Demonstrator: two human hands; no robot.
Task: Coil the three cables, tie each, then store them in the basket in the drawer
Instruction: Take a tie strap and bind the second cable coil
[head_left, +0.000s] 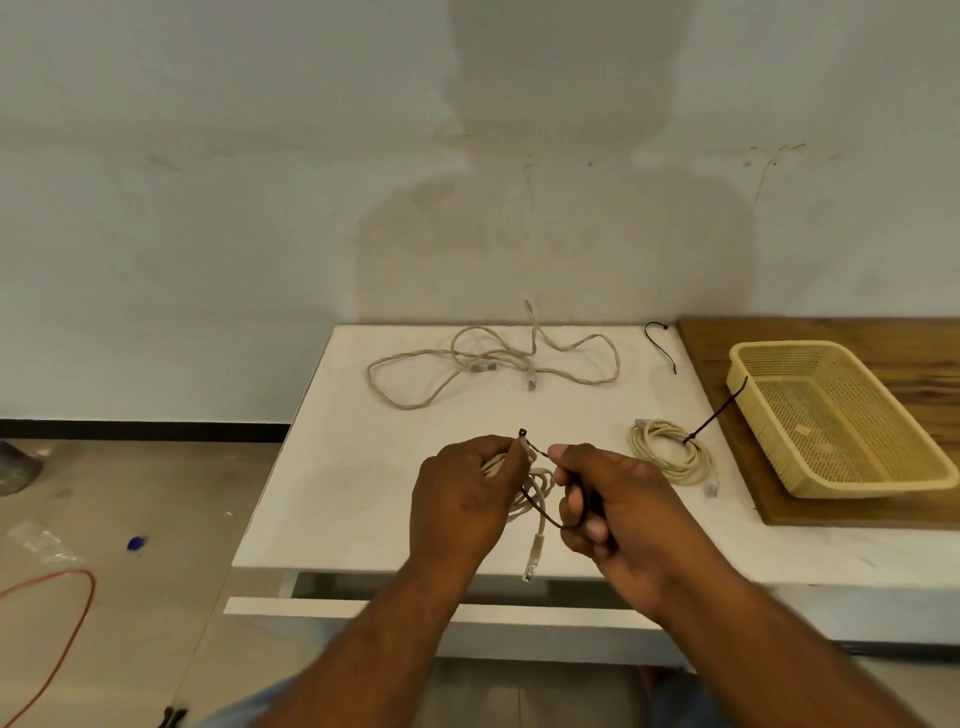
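My left hand (467, 493) grips a coiled beige cable (537, 486) over the white table (363, 467) and pinches the head of a black zip tie (540, 506) looped round it. My right hand (608, 509) pinches the tie's tail. One plug of this cable hangs down near the table's front edge. A second coiled cable (670, 452) with a black tie on it lies to the right. A third, loose cable (493, 358) sprawls at the back of the table. The yellow basket (831, 415) stands on a wooden board (727, 353) at the right.
A spare black zip tie (661, 343) lies at the back beside the board. The white drawer (415, 608) under the table stands slightly pulled out. An orange cord (67, 623) and a blue scrap (136, 543) lie on the floor at the left.
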